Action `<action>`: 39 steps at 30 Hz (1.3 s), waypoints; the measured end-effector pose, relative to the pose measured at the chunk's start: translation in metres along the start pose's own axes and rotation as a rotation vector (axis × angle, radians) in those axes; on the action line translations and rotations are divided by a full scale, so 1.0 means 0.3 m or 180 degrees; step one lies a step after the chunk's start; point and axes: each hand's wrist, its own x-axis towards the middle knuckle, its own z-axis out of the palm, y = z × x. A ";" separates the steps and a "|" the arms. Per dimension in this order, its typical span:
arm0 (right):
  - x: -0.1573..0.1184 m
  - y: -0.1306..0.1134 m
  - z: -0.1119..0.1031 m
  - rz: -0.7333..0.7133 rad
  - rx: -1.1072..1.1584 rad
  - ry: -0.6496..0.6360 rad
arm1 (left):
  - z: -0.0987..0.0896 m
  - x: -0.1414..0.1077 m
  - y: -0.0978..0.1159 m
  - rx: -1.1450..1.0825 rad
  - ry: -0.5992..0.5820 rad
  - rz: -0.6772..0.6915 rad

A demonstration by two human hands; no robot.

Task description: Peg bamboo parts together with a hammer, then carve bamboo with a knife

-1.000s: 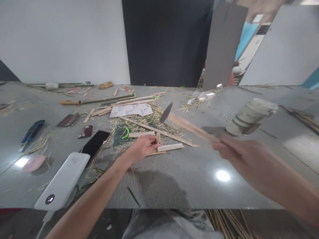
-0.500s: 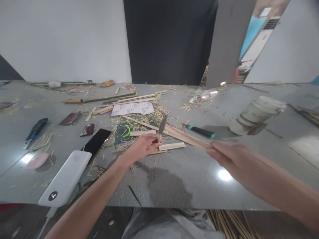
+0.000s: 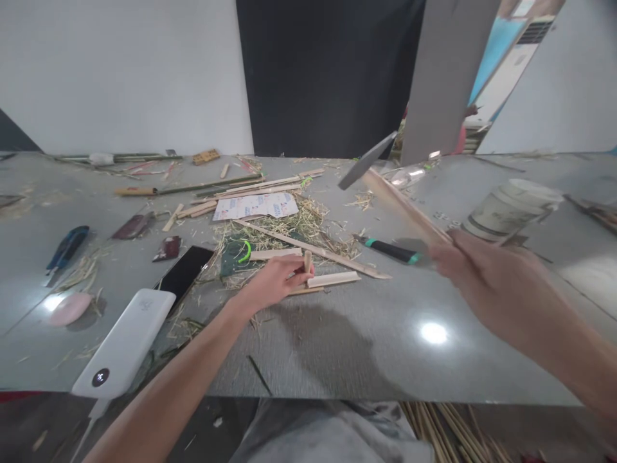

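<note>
My left hand (image 3: 279,280) pinches a small upright wooden peg (image 3: 307,262) beside a pale split strip (image 3: 335,279) lying on the grey table (image 3: 337,366). On the right, my right hand (image 3: 475,263) is closed round the wooden handle of a hammer (image 3: 369,161), whose thin metal head is raised above the table, up and to the right of the peg. A long flat bamboo strip (image 3: 328,253) lies behind the peg, over straw-like shavings (image 3: 313,222).
A white power bank (image 3: 128,344) and a black phone (image 3: 186,273) lie at left. Black-and-green pliers (image 3: 393,251) rest right of the shavings, near a pale cylindrical container (image 3: 511,209). Printed paper (image 3: 255,206) and more strips lie behind.
My right hand has lifted the hammer up and to the right, its head away from the peg. My left hand keeps its pinch on the peg in nearly the same place.
</note>
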 end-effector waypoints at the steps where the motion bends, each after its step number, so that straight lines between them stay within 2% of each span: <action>1: 0.020 0.019 0.017 0.0073 -0.0172 -0.0042 | 0.000 0.001 -0.001 0.0002 0.0005 -0.0007; 4: 0.074 0.075 0.112 0.0092 -0.0584 -0.0569 | 0.000 0.001 -0.002 -0.0006 0.0026 -0.0018; 7: 0.106 0.121 0.230 0.0154 -0.0666 -0.0639 | 0.001 -0.003 -0.005 -0.0039 0.0052 -0.0040; 10: 0.120 0.152 0.313 0.0080 -0.0678 -0.0685 | 0.002 -0.005 -0.009 -0.0079 0.0073 -0.0069; 13: 0.128 0.177 0.352 -0.0057 -0.0647 -0.0702 | 0.002 -0.004 -0.011 -0.0107 0.0093 -0.0055; 17: 0.142 0.189 0.359 -0.0304 -0.0597 -0.0543 | 0.002 -0.002 -0.010 -0.0253 0.0079 -0.0108; 19: 0.151 0.155 0.347 -0.0567 -0.0479 -0.0173 | 0.003 -0.002 -0.009 -0.0397 0.0058 -0.0157; 21: 0.156 0.081 0.333 -0.1023 -0.0141 0.0310 | 0.003 -0.001 -0.007 -0.0501 0.0034 -0.0170; 22: 0.155 0.032 0.328 -0.1273 0.0111 0.0319 | 0.003 -0.001 -0.006 -0.0522 0.0023 -0.0170; 24: 0.146 -0.076 0.332 -0.1684 0.0617 0.0032 | 0.004 0.000 -0.004 -0.0499 0.0029 -0.0156; 26: 0.129 -0.173 0.360 -0.1899 0.0778 -0.0292 | 0.005 0.000 -0.004 -0.0423 0.0090 -0.0108; 28: 0.110 -0.236 0.405 -0.2018 0.0823 -0.0452 | 0.008 0.000 -0.005 -0.0375 0.0201 -0.0018; 30: 0.093 -0.261 0.454 -0.2019 0.0878 -0.0511 | 0.011 -0.001 -0.008 -0.0417 0.0316 0.0079; 33: 0.080 -0.252 0.505 -0.1977 0.0914 -0.0482 | 0.014 -0.001 -0.015 -0.0496 0.0421 0.0111; 39: 0.082 -0.234 0.519 -0.1959 0.0885 -0.0388 | 0.004 -0.008 -0.021 -0.0554 0.0308 -0.0297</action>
